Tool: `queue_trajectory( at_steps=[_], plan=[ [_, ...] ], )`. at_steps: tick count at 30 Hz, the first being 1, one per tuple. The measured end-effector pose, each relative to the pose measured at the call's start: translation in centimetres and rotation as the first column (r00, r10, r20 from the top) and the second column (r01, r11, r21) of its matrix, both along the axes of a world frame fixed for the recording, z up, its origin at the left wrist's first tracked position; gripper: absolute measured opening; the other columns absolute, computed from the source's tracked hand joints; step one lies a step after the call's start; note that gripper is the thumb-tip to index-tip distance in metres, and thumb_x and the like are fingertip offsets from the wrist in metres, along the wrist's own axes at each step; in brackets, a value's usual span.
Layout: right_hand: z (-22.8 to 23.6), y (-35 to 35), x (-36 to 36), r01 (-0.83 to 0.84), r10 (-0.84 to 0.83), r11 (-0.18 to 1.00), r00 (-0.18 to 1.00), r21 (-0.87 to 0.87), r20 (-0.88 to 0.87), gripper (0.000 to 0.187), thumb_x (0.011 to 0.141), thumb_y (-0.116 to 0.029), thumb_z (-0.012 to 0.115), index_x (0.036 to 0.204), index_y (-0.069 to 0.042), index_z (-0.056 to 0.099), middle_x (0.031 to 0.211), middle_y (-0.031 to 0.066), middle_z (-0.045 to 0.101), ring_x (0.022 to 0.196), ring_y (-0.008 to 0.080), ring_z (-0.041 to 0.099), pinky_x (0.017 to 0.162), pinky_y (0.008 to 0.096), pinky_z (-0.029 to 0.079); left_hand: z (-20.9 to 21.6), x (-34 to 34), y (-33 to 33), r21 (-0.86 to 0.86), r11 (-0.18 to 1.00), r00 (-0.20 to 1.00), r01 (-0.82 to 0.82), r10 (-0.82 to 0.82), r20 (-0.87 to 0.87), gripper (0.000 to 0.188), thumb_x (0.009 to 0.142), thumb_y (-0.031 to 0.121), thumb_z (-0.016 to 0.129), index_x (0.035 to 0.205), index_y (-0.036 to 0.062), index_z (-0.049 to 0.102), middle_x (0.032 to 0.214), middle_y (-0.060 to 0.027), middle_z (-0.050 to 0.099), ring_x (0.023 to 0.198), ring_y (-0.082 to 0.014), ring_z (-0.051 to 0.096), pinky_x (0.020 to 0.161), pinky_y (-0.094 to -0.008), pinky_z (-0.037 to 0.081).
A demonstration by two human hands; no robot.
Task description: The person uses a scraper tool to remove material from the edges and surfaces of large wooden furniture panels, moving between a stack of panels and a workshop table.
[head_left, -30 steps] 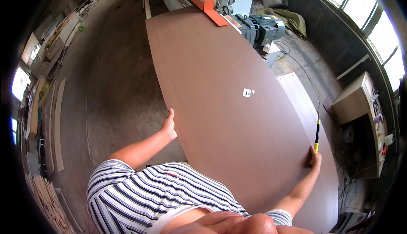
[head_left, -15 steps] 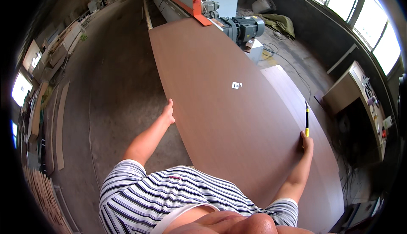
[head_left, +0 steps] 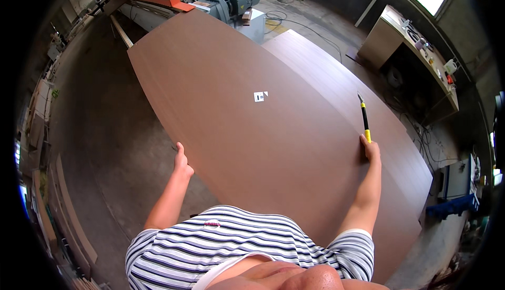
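A large, thin brown panel [head_left: 236, 143] stretches ahead of me, with a small white label [head_left: 259, 97] on its face. My left hand [head_left: 182, 163] closes on the panel's left edge, its thumb raised and its other fingers hidden below. Over the right side of the panel is my right hand [head_left: 370, 148], wrapped around a yellow-and-black utility knife [head_left: 365, 116] whose narrow metal tip points away from me. Whether that hand also touches the panel cannot be made out. A second, paler panel [head_left: 307, 61] shows beyond the first one's right edge.
At the far end, the panel meets a machine with an orange guard [head_left: 178, 0] and a grey motor [head_left: 239, 1]. A wooden desk [head_left: 392, 35] holding bottles and tools stands at right. Loose cables [head_left: 329, 37] lie on the floor. Long boards [head_left: 73, 214] lean at left.
The view has swung right, so the machine and panel appear farther left. More of the paler panel shows. Both hands stay by the panel's sides, the knife still in my right.
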State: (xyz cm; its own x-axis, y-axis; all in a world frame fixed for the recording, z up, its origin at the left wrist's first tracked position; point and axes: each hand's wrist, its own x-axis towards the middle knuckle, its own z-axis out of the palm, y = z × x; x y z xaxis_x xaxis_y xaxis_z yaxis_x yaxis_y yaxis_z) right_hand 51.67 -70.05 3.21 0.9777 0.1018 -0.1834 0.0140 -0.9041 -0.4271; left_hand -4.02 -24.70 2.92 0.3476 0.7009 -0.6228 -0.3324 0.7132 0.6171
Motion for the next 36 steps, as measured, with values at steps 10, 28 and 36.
queue_trajectory(
  at_steps=[10, 28, 36],
  plan=[
    [-2.2, -19.1, 5.4, -0.021, 0.022, 1.0, 0.997, 0.013, -0.067, 0.074, 0.081, -0.072, 0.053, 0.106, -0.005, 0.07, 0.102, 0.0205, 0.069, 0.102, 0.0375, 0.063, 0.09, 0.0442, 0.045, -4.4, 6.2, -15.0, -0.002, 0.998, 0.991, 0.056, -0.056, 0.125, 0.065, 0.099, 0.054, 0.038, 0.138, 0.0029, 0.042, 0.139, -0.0121, 0.05, 0.125, -0.0285, 0.05, 0.104, -0.0471, 0.043],
    [1.6, -40.8, 9.5, 0.204, -0.197, 0.933, 0.979, -0.296, 0.054, 0.066, 0.081, -0.065, 0.061, 0.101, -0.003, 0.07, 0.096, 0.0193, 0.069, 0.094, 0.0369, 0.064, 0.089, 0.0499, 0.043, -13.2, 26.0, -29.0, -0.249, 0.91, 0.94, 0.333, -0.34, 0.016, 0.071, 0.099, 0.057, 0.033, 0.143, 0.002, 0.036, 0.15, -0.0151, 0.036, 0.137, -0.0334, 0.036, 0.109, -0.0553, 0.034],
    [-1.3, -39.3, 12.2, 0.287, -0.295, 0.91, 0.955, -0.3, 0.019, 0.068, 0.079, -0.064, 0.064, 0.101, 0.0, 0.07, 0.095, 0.0229, 0.069, 0.093, 0.038, 0.065, 0.082, 0.046, 0.048, -14.4, 28.3, -35.6, -0.438, 0.79, 0.891, 0.429, -0.451, 0.058, 0.071, 0.097, 0.057, 0.04, 0.145, 0.0056, 0.036, 0.151, -0.011, 0.037, 0.137, -0.029, 0.036, 0.111, -0.047, 0.034]
  ],
)
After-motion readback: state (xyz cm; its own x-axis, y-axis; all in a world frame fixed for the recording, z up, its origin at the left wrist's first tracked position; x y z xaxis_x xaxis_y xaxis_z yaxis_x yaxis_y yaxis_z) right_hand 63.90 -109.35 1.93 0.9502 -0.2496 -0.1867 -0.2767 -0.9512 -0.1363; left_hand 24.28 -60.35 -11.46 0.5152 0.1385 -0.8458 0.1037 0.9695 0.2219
